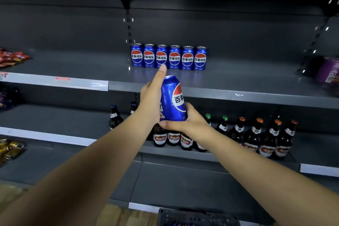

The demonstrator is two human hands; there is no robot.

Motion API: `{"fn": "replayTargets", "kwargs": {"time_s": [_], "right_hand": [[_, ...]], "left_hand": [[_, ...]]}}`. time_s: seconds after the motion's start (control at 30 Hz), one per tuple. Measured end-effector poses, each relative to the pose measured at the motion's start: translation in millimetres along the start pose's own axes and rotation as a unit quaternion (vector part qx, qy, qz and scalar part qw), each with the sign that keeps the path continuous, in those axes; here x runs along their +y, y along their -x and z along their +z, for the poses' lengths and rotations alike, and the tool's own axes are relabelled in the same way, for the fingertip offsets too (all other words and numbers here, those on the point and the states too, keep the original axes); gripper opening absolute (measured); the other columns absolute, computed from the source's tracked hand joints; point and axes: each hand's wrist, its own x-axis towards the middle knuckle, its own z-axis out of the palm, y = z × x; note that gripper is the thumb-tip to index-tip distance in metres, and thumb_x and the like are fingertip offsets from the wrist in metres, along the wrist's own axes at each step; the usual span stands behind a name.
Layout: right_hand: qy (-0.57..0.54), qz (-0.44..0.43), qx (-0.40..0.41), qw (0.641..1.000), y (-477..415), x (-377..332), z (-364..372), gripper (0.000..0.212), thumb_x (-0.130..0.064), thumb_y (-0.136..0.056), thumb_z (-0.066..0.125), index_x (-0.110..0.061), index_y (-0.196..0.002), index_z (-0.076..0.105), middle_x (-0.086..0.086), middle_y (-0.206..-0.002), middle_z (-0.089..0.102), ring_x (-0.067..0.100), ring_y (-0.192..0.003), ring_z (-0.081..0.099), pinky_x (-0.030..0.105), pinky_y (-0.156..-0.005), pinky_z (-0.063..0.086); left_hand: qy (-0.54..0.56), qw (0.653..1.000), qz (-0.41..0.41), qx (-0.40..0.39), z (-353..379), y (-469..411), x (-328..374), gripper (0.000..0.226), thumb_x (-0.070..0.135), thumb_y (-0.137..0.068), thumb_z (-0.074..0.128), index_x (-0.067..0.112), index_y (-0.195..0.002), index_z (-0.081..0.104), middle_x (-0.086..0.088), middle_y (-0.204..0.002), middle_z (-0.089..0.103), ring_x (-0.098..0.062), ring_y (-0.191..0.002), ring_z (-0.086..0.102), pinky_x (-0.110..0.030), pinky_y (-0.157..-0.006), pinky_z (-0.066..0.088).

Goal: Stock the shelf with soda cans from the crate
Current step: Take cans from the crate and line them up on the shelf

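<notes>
- Red bags [12, 58] lie at the far left end of the shelf [238, 80].
- Dark purple bags [7, 97] lie one shelf down at the left edge, and gold packs [9, 149] lie lower still.
- The left hand [152, 101] holds the left side of a blue can [173, 99]. One finger sticks straight up past the can's top. The other fingers are hidden behind the can.
- The can is up in the air, just in front of the shelf's front edge. It leans a little to the left. Its red, white and blue circle faces right.
- The right hand [185, 121] cups the bottom of the can. The thumb lies under the can and the fingers curl round its right side.
- A row of cans [168, 57], six of them, stands upright at the back of the shelf, side by side, labels to the front. The held can is well in front of the row.
- Brown bottles [256, 137] stand on the lower shelf [55, 121], behind and to the right of the hands.
- A dark crate [198, 217] shows at the bottom edge, below the arms.
- A purple box [328, 71] sits at the far right end of the shelf.
</notes>
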Motion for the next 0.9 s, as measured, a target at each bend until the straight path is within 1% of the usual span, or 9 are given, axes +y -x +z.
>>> {"fn": "replayTargets", "kwargs": {"time_s": [0.07, 0.13, 0.23, 0.33, 0.53, 0.63, 0.77, 0.83, 0.9], "right_hand": [[-0.024, 0.020, -0.048, 0.998, 0, -1, -4, 0.071, -0.018, -0.066, 0.085, -0.022, -0.125, 0.045, -0.006, -0.112, 0.066, 0.009, -0.099, 0.065, 0.024, -0.084, 0.051], [-0.026, 0.028, -0.079, 0.996, 2, -3, -4, 0.053, -0.013, -0.072, 0.081, -0.022, -0.116, 0.054, -0.003, -0.106, 0.070, 0.011, -0.092, 0.066, 0.024, -0.076, 0.051], [-0.045, -0.002, -0.046, 0.998, 2, -3, 1, 0.033, -0.003, -0.072, 0.078, -0.020, -0.095, 0.062, 0.001, -0.088, 0.070, 0.013, -0.078, 0.065, 0.024, -0.068, 0.053], [-0.027, -0.040, 0.024, 0.999, 2, 1, 7, 0.035, -0.003, -0.066, 0.082, -0.022, -0.085, 0.060, -0.002, -0.085, 0.070, 0.012, -0.077, 0.065, 0.024, -0.070, 0.054], [0.033, -0.024, 0.111, 0.993, -4, 7, 17, 0.066, -0.013, -0.059, 0.088, -0.022, -0.107, 0.043, -0.010, -0.097, 0.060, 0.006, -0.086, 0.059, 0.020, -0.071, 0.049], [0.059, -0.020, 0.077, 0.995, -6, 6, 15, 0.070, -0.015, -0.059, 0.088, -0.021, -0.110, 0.041, -0.012, -0.098, 0.058, 0.003, -0.086, 0.057, 0.017, -0.070, 0.048], [0.041, -0.004, -0.012, 0.999, -4, 3, 5, 0.060, -0.014, -0.069, 0.083, -0.021, -0.113, 0.042, -0.015, -0.095, 0.057, -0.006, -0.081, 0.054, 0.002, -0.058, 0.043], [0.047, 0.005, -0.029, 0.998, -6, 1, -2, 0.055, -0.014, -0.070, 0.082, -0.020, -0.111, 0.044, -0.011, -0.098, 0.060, -0.005, -0.082, 0.055, 0.004, -0.060, 0.044], [0.062, 0.007, -0.038, 0.997, -9, 0, -8, 0.055, -0.016, -0.068, 0.083, -0.015, -0.113, 0.052, -0.005, -0.104, 0.065, 0.005, -0.089, 0.062, 0.012, -0.070, 0.048]], "left_hand": [[0.004, 0.999, -0.022, -0.028, -2, 1, 1, 0.076, 0.074, -0.056, 0.068, 0.014, -0.103, 0.066, -0.008, -0.089, 0.073, -0.025, -0.082, 0.071, -0.046, -0.082, 0.056], [-0.008, 0.999, -0.029, -0.039, -2, 2, 0, 0.082, 0.076, -0.046, 0.064, 0.013, -0.099, 0.067, -0.008, -0.086, 0.074, -0.024, -0.080, 0.071, -0.044, -0.080, 0.057], [-0.024, 0.999, -0.020, -0.028, -1, 2, -1, 0.069, 0.073, -0.059, 0.061, 0.014, -0.096, 0.066, -0.007, -0.085, 0.074, -0.024, -0.082, 0.071, -0.044, -0.082, 0.056], [-0.033, 0.999, -0.012, -0.005, 0, 0, -1, 0.064, 0.068, -0.073, 0.059, 0.011, -0.102, 0.066, -0.007, -0.089, 0.073, -0.024, -0.084, 0.071, -0.043, -0.085, 0.056], [0.005, 1.000, 0.008, 0.016, 1, 1, -10, 0.062, 0.063, -0.073, 0.064, 0.012, -0.109, 0.065, -0.006, -0.094, 0.073, -0.023, -0.083, 0.071, -0.041, -0.081, 0.057], [0.040, 0.998, -0.017, 0.043, -3, -2, -13, 0.059, 0.059, -0.072, 0.068, 0.013, -0.111, 0.065, -0.006, -0.095, 0.072, -0.023, -0.083, 0.070, -0.041, -0.080, 0.057], [0.040, 0.997, -0.026, 0.054, -6, -10, -12, 0.056, 0.054, -0.074, 0.068, 0.012, -0.112, 0.062, -0.005, -0.089, 0.071, -0.022, -0.075, 0.069, -0.038, -0.072, 0.057], [0.035, 0.998, -0.039, 0.036, -6, -14, -11, 0.056, 0.054, -0.072, 0.069, 0.012, -0.109, 0.063, -0.005, -0.085, 0.071, -0.023, -0.072, 0.068, -0.037, -0.070, 0.057], [0.019, 0.998, -0.052, 0.004, -4, -17, -12, 0.051, 0.055, -0.072, 0.068, 0.012, -0.099, 0.066, -0.006, -0.078, 0.071, -0.023, -0.070, 0.068, -0.037, -0.071, 0.056]]}}
